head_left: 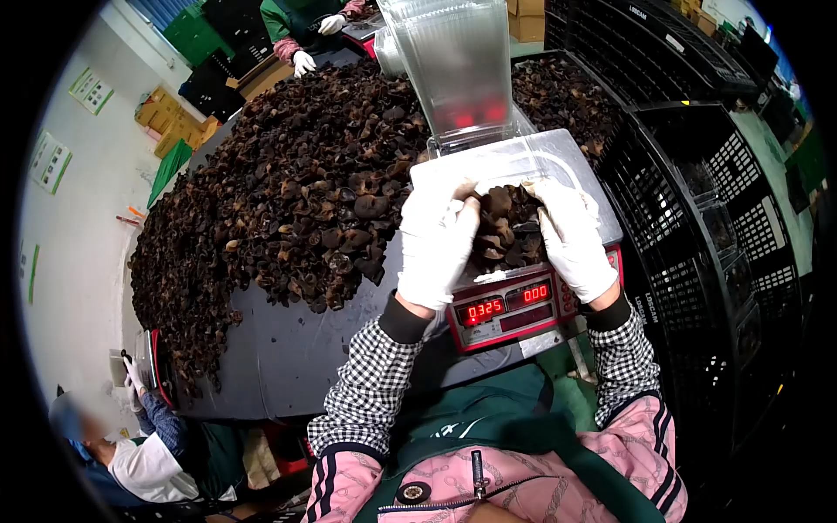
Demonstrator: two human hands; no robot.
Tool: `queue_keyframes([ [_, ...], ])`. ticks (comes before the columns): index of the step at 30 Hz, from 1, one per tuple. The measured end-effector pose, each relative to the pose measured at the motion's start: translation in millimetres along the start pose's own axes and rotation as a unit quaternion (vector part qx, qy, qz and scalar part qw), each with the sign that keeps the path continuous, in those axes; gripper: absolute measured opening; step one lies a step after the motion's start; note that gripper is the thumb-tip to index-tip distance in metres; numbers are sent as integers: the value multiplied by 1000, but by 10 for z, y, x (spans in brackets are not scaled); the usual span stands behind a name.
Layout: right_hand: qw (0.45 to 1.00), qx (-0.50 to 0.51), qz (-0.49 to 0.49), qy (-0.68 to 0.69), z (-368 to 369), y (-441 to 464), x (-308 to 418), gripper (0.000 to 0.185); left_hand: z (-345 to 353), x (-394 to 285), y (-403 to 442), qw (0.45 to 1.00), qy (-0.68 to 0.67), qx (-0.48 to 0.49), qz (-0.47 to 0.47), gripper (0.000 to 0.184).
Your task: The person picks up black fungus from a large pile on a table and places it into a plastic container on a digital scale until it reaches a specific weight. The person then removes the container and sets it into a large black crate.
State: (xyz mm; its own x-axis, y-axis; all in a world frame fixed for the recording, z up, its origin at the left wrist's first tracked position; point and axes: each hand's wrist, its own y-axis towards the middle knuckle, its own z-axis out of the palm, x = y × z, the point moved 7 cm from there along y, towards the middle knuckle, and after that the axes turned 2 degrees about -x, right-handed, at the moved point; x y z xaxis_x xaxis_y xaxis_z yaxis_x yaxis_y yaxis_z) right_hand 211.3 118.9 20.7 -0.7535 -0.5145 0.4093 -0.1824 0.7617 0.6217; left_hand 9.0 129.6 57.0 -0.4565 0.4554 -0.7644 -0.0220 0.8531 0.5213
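Observation:
A clear plastic tray heaped with dark brown wood ear mushrooms (506,228) rests on the steel plate of a red-framed weighing scale (507,310). The scale's display reads 0.325 on one side and 0.00 on the other. My left hand (436,235), in a white glove, curls its fingers and thumb around the tray's left side. On the opposite side my right hand (575,234), also gloved, grips the tray with bent fingers. Both hands cover much of the tray's rim. Just beyond the scale leans a tall stack of empty clear trays (453,65).
A large heap of wood ear mushrooms (305,183) spreads over the dark table (288,349). Black crates (697,227) stand close on my right. A co-worker with white gloves (305,63) is at the far end; another person (153,466) sits at lower left beside another scale.

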Motion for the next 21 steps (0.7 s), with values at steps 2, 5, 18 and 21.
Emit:
queue_keyframes([
  [2,1000,-2,-5,-6,-12,-2,20,43,-46,109,33,999,38,-16,2,23],
  [5,1000,0,-17,-17,35,-11,-14,44,74,251,-4,979,178,23,99,23],
  [18,999,-19,-40,0,-63,104,44,47,23,107,-15,975,121,67,171,57],
  [21,999,-35,-26,-11,-123,115,59,46,52,132,7,981,89,76,153,61],
])
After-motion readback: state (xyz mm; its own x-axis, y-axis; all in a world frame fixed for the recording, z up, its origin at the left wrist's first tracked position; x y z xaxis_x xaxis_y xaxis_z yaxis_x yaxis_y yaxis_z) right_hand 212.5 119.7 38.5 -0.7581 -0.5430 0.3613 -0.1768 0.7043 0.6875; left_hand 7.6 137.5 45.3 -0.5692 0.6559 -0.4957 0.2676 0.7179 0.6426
